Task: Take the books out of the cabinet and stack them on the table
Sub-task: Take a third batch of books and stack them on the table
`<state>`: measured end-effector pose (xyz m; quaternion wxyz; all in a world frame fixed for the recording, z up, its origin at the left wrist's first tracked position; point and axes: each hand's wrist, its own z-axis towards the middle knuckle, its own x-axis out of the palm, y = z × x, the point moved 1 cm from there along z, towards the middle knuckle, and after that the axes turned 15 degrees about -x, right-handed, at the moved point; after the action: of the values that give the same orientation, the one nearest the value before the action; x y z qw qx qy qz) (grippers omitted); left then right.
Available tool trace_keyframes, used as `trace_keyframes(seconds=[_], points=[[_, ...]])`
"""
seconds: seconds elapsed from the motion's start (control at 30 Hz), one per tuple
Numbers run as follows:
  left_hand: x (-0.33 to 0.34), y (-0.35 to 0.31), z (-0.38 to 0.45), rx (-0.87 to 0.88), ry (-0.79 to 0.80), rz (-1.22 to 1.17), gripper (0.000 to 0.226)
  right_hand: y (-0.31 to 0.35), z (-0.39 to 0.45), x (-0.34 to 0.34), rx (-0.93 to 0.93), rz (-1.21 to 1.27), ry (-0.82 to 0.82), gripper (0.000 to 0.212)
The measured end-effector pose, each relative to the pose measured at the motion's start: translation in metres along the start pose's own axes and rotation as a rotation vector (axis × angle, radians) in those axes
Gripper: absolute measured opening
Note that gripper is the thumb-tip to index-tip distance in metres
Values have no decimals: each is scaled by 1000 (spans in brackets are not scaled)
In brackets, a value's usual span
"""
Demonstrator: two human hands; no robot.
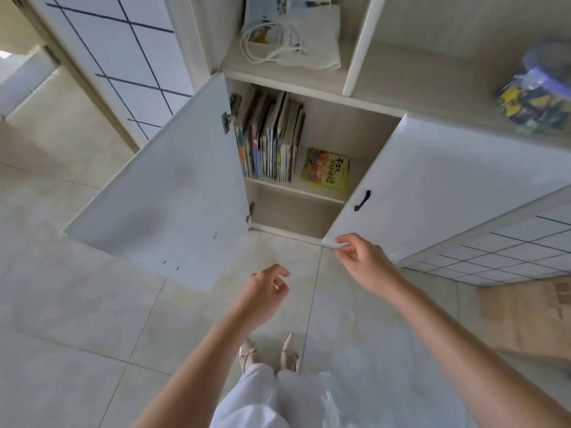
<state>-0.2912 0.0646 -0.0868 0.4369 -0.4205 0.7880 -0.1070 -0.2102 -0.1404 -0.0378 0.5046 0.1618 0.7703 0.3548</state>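
The low cabinet (336, 134) stands open in front of me. Its left door (173, 193) is swung wide out over the floor. On the upper inner shelf a row of thin colourful books (272, 140) stands upright at the left. A yellow-green book (327, 169) lies flat to their right. My right hand (361, 261) is at the bottom corner of the right door (432, 186), fingers apart, holding nothing. My left hand (265, 288) hovers lower over the floor, loosely curled and empty. No table is in view.
The lower inner shelf (293, 214) shows no contents. Above, an open niche holds a white cloth bag with a cord (287, 38). A plastic tub of colourful bits (537, 88) sits on the countertop at the right. Tiled floor (77, 304) spreads to the left; my feet (268, 350) stand below.
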Motion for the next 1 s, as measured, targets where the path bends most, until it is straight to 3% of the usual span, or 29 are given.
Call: trace_keyframes(seconds=[0.37, 0.63, 0.9, 1.0], points=[[-33, -48, 145, 52, 81, 50, 23, -30, 127, -10, 86, 40, -19, 31], [-31, -93, 244, 142, -56, 17, 26, -79, 215, 8, 121, 90, -104, 25], [0, -106, 324, 230, -375, -93, 32, -148, 314, 26, 240, 133, -169, 22], [18, -106, 349, 270, -414, -1, 34, -167, 343, 33, 213, 0, -36, 17]])
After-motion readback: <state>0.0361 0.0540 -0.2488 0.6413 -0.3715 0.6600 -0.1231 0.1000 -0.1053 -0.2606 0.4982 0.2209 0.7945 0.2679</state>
